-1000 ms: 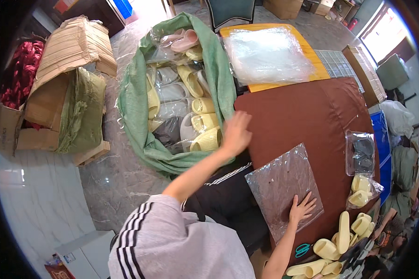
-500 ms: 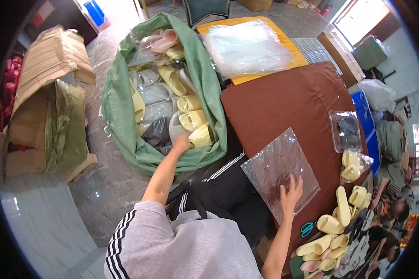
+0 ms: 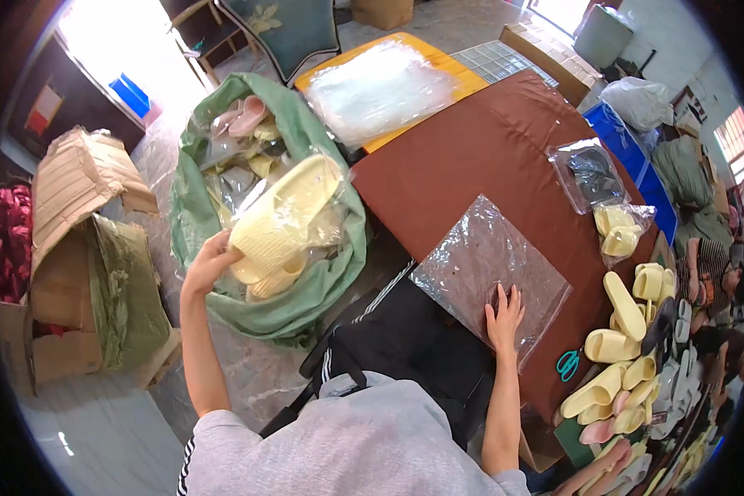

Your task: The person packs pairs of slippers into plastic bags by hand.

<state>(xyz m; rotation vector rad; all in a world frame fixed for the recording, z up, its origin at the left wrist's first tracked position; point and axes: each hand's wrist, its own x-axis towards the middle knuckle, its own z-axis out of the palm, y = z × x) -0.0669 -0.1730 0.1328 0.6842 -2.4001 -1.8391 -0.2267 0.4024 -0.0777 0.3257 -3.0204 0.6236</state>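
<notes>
My left hand is closed on the toe end of a pale yellow slipper over the big green sack. Clear plastic shows around the slipper. More bagged slippers, yellow, grey and pink, fill the sack beneath it. On the brown-covered table, my right hand lies with its fingers apart on a flat clear plastic bag. That bag appears to hold nothing. Teal-handled scissors rest to the right of this hand.
A pile of yellow slippers covers the table's right end, with bagged pairs beyond it. Clear bags are stacked on a yellow tabletop. Open cardboard boxes stand at left. Another person's arm reaches in at lower right.
My left hand has taken a yellow slipper up from the sack and moved left with it. My right hand remains on the clear bag. The whole view has shifted.
</notes>
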